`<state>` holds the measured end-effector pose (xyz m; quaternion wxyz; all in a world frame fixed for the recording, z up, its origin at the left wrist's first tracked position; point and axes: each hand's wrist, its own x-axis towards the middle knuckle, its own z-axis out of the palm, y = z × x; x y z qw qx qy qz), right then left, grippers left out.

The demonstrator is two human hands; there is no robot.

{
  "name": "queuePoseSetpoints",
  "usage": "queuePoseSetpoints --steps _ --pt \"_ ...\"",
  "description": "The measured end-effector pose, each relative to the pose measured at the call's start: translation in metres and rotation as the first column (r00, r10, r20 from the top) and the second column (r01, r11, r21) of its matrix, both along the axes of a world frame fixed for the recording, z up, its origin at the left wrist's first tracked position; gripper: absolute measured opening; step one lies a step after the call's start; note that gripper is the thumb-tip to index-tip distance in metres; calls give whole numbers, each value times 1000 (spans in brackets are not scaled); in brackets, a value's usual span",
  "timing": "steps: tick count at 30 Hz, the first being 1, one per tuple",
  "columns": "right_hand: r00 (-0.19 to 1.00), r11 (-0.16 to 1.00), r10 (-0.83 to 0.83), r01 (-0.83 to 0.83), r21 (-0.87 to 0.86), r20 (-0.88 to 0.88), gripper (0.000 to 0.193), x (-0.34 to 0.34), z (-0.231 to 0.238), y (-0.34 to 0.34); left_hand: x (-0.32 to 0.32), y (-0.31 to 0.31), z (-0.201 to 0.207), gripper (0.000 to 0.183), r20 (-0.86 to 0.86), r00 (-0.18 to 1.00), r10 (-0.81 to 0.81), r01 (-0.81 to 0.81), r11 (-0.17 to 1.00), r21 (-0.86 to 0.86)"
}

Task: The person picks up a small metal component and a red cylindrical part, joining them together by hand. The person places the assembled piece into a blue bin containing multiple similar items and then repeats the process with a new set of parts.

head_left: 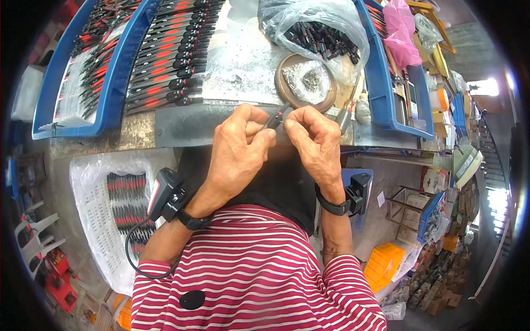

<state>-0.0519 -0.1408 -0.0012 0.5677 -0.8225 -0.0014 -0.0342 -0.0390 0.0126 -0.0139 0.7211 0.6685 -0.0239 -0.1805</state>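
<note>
Over the bench's near edge, my left hand (240, 149) is closed, its thumb and fingers gripping a small black part with a red mark (274, 119). My right hand (316, 140) comes up against the far end of that part, thumb and forefinger pinched together. Whatever lies between the right fingertips is too small to make out. Just beyond them is a round brown dish (279, 83) holding a clear bag of small metal pieces (310, 81). A clear plastic bag (276, 25) full of black parts (326, 41) lies behind it.
Black-and-red tool-like pieces (165, 69) lie in a row at left, beside a blue bin (113, 94). At right stand another blue bin (386, 105) and a dark-handled tool (343, 118). A lined white crate (91, 204) sits low at left; an orange crate (383, 265) at lower right.
</note>
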Motion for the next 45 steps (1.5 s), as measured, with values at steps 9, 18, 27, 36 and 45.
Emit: queuePoseSetpoints --steps 9,18,27,36,45 --pt "965 925 20 82 -370 262 8 -3 -12 8 -5 -6 -9 14 193 978 81 -111 982 152" --pt "990 981 34 -5 196 -140 18 -7 -12 -4 0 1 -10 12 -65 997 -40 28 984 -175" --pt "978 830 121 -6 557 -170 22 -11 -16 -2 6 17 0 16 -157 957 -245 202 948 -245" --pt "984 722 31 101 684 -178 17 -19 -25 11 -8 10 -3 19 424 885 -192 8 918 397" --pt "970 623 177 22 782 -168 20 -21 -28 7 -6 12 -8 19 486 860 -156 7 956 294"
